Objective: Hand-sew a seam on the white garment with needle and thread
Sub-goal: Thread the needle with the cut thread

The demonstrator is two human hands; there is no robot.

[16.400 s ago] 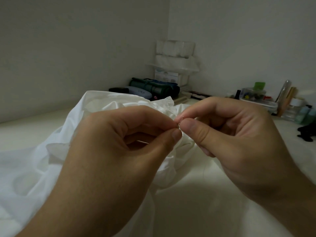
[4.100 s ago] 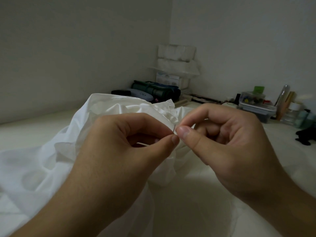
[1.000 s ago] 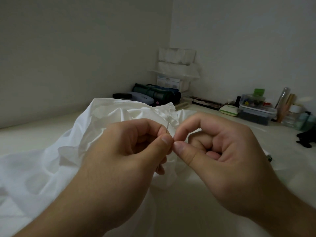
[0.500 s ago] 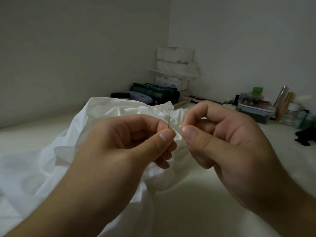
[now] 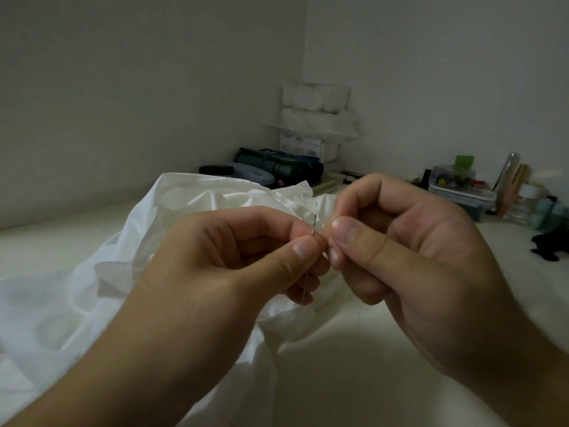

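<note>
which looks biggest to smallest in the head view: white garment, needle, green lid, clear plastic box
1. white garment, by far the largest.
2. clear plastic box, though it sits far back, so its look is shrunk by distance.
3. needle and green lid: too unlike in shape to rank; the left hand hides part of the needle.

Looks like someone's home, a plain white corner with toiletry bottles, tissue packs and a rolled mat.
</note>
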